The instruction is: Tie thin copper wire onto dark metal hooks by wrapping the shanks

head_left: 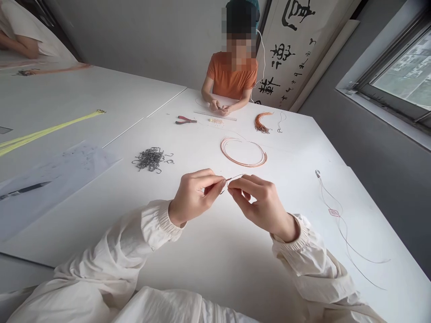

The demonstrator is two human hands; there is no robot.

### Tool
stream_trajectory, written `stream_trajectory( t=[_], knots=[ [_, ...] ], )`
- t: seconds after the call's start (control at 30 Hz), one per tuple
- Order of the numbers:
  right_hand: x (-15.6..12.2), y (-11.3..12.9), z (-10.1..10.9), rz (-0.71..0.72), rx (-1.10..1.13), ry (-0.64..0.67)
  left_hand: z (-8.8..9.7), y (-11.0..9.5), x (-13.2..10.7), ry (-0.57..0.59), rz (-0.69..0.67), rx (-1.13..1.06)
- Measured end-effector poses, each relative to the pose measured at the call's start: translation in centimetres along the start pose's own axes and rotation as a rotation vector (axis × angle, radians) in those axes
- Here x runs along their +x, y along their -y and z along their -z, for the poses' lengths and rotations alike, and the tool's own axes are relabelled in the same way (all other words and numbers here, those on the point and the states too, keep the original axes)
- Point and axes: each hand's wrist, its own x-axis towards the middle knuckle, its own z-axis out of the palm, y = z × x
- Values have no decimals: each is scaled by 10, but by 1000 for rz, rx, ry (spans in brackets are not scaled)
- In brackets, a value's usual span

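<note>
As the left hand (197, 196) pinches a small dark curved hook (222, 192) well short of the far edge of the white table (215, 251), the right hand (258, 197), just beside it, pinches a thin orange line (229, 179) running crosswise between them.

Small handcraft workroom, as indicated by the shared white table (296, 152), red-handled pliers (189, 121), a heap of dark metal hooks (150, 159), a coil of orange line (225, 155) and a co-worker (232, 80) seated opposite (behind, a calligraphy panel (283, 56); at right, a window (407, 72)).
</note>
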Motion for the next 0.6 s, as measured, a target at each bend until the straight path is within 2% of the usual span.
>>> stream_trajectory(
  t=[0.07,0.17,0.3,0.43,0.5,0.6],
  knots=[
    [5,3,6,84,-121,7,-1,0,1,34,-20,0],
    [21,2,19,80,-80,83,-3,-2,1,77,-60,-11],
    [46,-8,32,-96,178,308,-4,-4,0,88,-78,-43],
    [60,-28,35,-252,521,515,-4,-6,-1,56,-86,-95],
    [59,-36,32,-304,644,536,-3,-7,-1,16,-92,-102],
    [48,-41,24,-352,780,500,-2,-8,-2,-44,-92,-94]
  ],
)
